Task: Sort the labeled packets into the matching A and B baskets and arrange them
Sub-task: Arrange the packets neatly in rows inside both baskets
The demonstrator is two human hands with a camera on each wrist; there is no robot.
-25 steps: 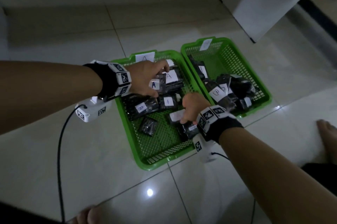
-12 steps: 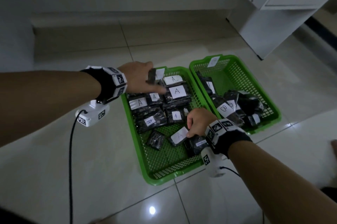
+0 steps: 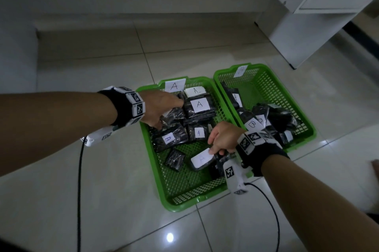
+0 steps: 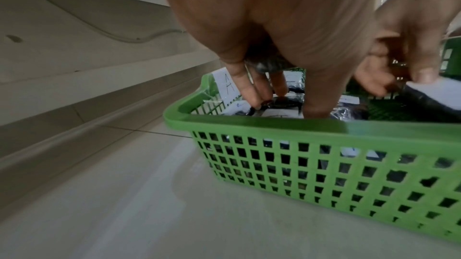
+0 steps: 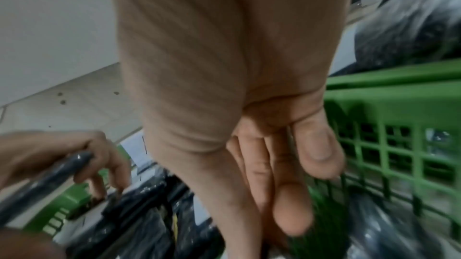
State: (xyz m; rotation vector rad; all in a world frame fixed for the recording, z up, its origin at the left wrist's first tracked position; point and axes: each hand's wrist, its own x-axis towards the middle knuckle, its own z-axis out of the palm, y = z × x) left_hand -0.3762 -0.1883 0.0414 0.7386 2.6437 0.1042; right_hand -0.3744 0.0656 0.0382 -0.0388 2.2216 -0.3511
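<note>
Two green mesh baskets sit side by side on the tiled floor. Basket A (image 3: 155,161) on the left holds several black packets with white A labels (image 3: 199,105). Basket B (image 3: 256,66) on the right holds a pile of black packets, one marked B (image 3: 252,124). My left hand (image 3: 170,115) reaches into the far left of basket A and grips a black packet (image 5: 49,174). At the basket's near right, my right hand (image 3: 213,147) pinches an A-labelled packet (image 3: 202,159), thumb on its white label (image 4: 424,85).
A white cabinet (image 3: 307,25) stands at the back right, close behind basket B. A raised step (image 3: 143,15) runs along the far wall. Black cables (image 3: 79,190) trail from both wrist cameras across the floor. A bare foot (image 3: 375,166) shows at the right edge.
My left hand has come down from the far rim into the far left of basket A with its packet. My right hand stays on the A-labelled packet at the near right.
</note>
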